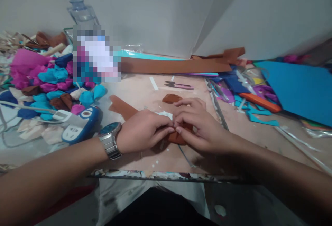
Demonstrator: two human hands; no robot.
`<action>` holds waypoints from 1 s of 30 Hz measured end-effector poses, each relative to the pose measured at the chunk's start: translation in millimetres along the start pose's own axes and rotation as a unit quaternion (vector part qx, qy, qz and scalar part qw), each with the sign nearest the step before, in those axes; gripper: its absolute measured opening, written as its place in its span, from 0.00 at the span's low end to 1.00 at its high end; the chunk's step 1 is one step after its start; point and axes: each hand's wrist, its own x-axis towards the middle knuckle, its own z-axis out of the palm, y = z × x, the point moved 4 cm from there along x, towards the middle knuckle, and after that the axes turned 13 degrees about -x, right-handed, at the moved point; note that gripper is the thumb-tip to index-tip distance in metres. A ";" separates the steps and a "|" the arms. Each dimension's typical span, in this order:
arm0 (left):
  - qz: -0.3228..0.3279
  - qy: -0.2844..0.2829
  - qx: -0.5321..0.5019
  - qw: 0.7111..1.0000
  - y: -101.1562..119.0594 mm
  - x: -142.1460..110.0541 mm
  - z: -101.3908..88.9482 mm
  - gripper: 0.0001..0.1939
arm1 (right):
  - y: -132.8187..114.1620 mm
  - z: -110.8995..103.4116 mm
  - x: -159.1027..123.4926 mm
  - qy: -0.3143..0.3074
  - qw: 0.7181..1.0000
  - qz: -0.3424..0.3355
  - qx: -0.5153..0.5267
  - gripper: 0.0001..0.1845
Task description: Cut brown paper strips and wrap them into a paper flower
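Note:
My left hand, with a metal-band watch on its wrist, is closed in a pinch of thumb and forefinger. Its tips meet those of my right hand, also pinched, its other fingers loosely curled. Something tiny and thin is between the fingertips, too small to name. Just under them lies a brown piece of material, partly hidden by the fingers. Behind the right hand rests a smaller brown piece, and a brown strip sticks out past the left hand. Thread snips lie farther back.
Bunched fabric-like pieces in pink, blue and brown heap up at left, near a blue-and-white power socket with a plugged cable. A clear bottle stands behind. At right are an orange cutter and a blue sheet. A long brown strip lies along the wall.

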 end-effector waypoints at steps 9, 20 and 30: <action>-0.049 -0.023 -0.095 0.994 -2.6 0.1 -1.8 0.16 | 0.7 -2.8 -0.5 0.005 1.000 -0.011 0.014 0.03; -0.082 -0.060 -0.176 0.979 -4.9 0.5 -0.4 0.15 | 0.1 -2.6 -1.2 0.040 0.999 -0.032 -0.008 0.03; -0.104 -0.089 -0.267 0.954 -7.8 0.7 1.8 0.08 | -3.4 -5.0 -0.8 0.075 0.993 -0.074 -0.043 0.05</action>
